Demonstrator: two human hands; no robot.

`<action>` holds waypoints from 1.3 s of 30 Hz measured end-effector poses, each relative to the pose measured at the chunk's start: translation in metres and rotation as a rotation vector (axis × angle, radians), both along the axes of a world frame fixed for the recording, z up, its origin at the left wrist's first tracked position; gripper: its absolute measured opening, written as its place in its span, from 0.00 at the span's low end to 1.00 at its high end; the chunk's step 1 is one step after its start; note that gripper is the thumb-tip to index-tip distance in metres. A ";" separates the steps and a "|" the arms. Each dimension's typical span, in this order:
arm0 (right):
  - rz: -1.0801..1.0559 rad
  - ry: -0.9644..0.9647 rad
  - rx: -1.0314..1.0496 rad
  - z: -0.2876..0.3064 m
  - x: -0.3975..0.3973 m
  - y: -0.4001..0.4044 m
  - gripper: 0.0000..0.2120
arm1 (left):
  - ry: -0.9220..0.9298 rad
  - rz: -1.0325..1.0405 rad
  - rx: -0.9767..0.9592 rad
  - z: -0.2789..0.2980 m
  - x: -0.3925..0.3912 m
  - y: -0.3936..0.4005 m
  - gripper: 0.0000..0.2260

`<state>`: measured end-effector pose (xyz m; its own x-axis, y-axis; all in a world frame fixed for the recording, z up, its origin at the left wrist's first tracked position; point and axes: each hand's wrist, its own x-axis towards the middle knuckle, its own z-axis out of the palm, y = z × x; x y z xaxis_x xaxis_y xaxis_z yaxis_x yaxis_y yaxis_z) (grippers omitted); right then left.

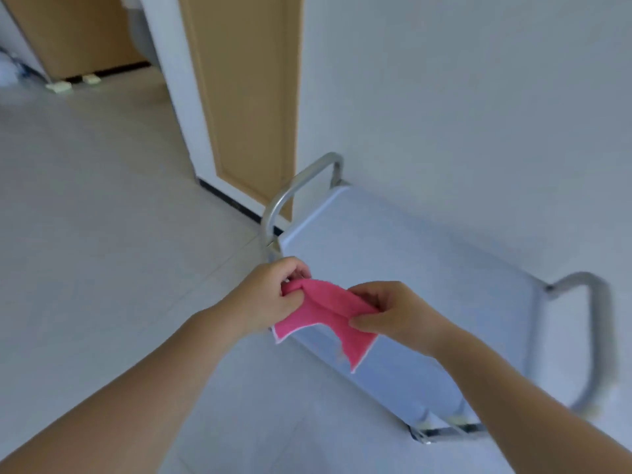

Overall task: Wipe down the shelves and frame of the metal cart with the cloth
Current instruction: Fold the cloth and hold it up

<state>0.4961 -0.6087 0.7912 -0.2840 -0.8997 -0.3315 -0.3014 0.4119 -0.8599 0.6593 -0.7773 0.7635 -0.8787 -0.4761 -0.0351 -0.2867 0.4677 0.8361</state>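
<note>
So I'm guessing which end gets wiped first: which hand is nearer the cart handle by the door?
Left. The left hand grips the pink cloth just below that handle; the right hand holds the cloth's other end, farther along the shelf.

The cloth (323, 313) is soft pink fabric, matt, with a pale stitched edge. The cart (410, 285) has a smooth, dull-sheened metal top shelf and brushed tubular metal handles. The floor (102, 217) is smooth pale tile; the door (239, 97) looks like matt light wood

Pale tiled floor (102, 234), metal cart (410, 268) standing on it
</note>
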 end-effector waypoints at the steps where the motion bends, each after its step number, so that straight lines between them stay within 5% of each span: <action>1: -0.008 0.027 0.006 0.020 -0.012 0.024 0.19 | -0.014 -0.047 -0.021 0.021 -0.016 0.015 0.10; 5: -0.165 0.155 -0.037 0.061 -0.054 0.136 0.25 | 0.001 -0.199 -0.086 0.076 -0.090 0.097 0.05; 12: -0.744 0.154 -0.173 0.067 -0.144 0.388 0.07 | -0.083 -0.509 -0.004 0.085 -0.253 0.314 0.08; 21: -1.358 0.097 -0.112 0.034 -0.246 0.619 0.04 | -0.261 -0.578 0.643 0.026 -0.395 0.557 0.11; 28: -1.436 -0.090 0.074 -0.023 -0.315 0.706 0.24 | -0.253 -0.410 0.578 -0.052 -0.482 0.634 0.06; 35: -1.488 0.128 0.312 -0.103 -0.374 0.747 0.11 | -0.370 -0.468 0.586 -0.125 -0.550 0.690 0.15; 39: -1.414 0.118 0.357 -0.151 -0.406 0.772 0.13 | -0.421 -0.552 0.521 -0.171 -0.576 0.717 0.15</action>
